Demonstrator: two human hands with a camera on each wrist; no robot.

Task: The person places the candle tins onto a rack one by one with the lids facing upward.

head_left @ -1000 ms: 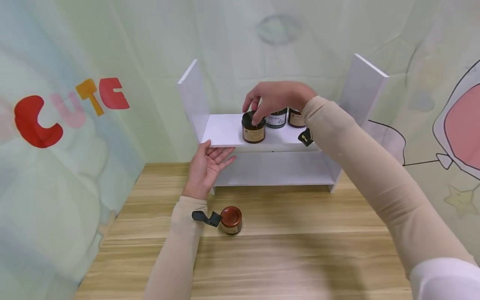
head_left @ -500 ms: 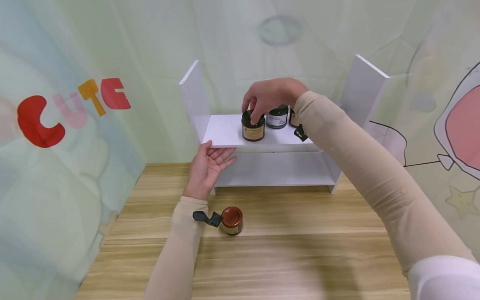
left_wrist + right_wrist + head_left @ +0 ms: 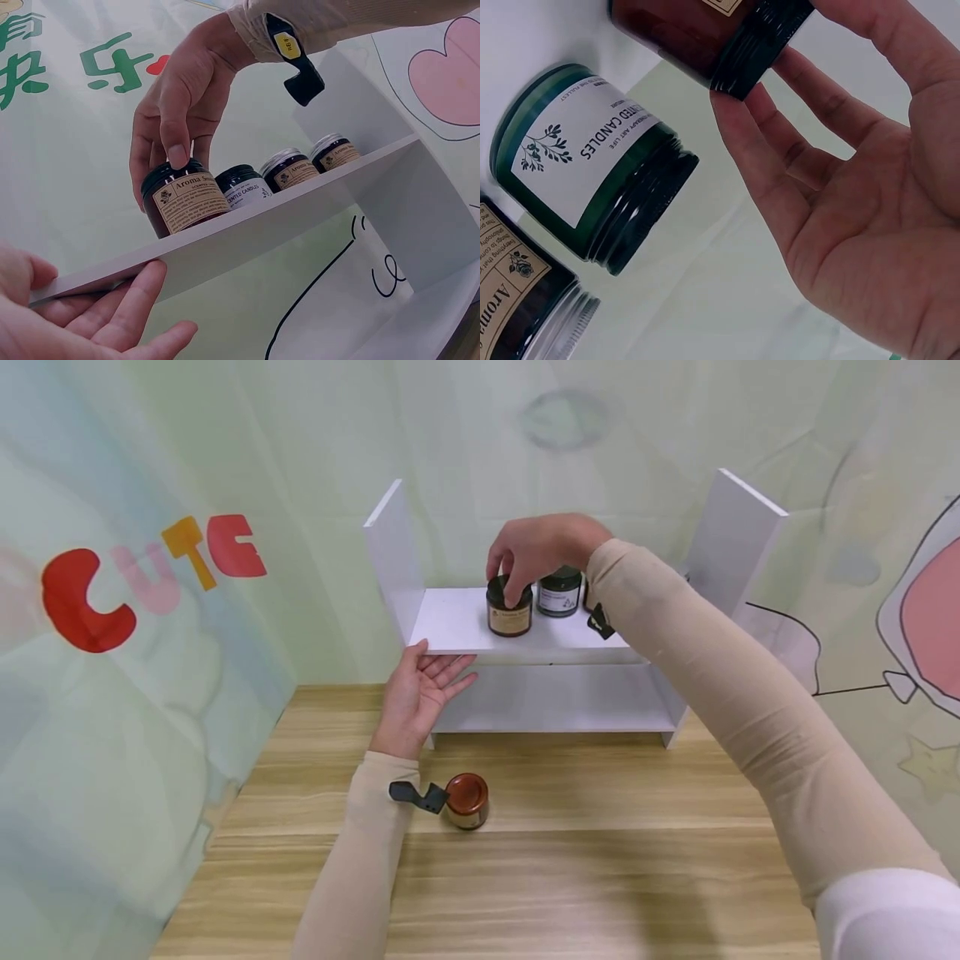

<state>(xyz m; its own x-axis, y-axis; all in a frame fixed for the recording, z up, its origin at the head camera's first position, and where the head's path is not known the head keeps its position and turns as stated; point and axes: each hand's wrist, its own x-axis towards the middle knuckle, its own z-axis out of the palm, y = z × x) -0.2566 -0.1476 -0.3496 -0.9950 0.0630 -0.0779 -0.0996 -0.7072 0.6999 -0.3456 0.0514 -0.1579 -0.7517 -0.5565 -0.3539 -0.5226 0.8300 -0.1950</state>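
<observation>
My right hand (image 3: 540, 547) pinches a brown glass candle jar (image 3: 510, 620) from above, thumb at the front of its dark lid and fingers behind. The jar stands upright on the upper board of a white shelf (image 3: 450, 614), close to the front edge. In the left wrist view its tan label faces forward. My left hand (image 3: 412, 697) holds the board's left front edge, thumb on top and fingers spread underneath. Beside the held jar stands a green candle jar (image 3: 585, 157) with a white label, a small gap between them. Two silver-lidded jars (image 3: 289, 171) stand farther right, mostly hidden by my sleeve in the head view.
A reddish-brown jar (image 3: 467, 802) stands on the wooden table (image 3: 570, 877) in front of the shelf, close beside my left wrist. Upright side panels (image 3: 738, 539) close both ends of the shelf. A lower board (image 3: 562, 697) runs below. Printed cloth hangs behind and at the left.
My right hand has shifted the brown jar slightly back and left on the board, widening the gap to the green jar. The left hand stays at the shelf edge.
</observation>
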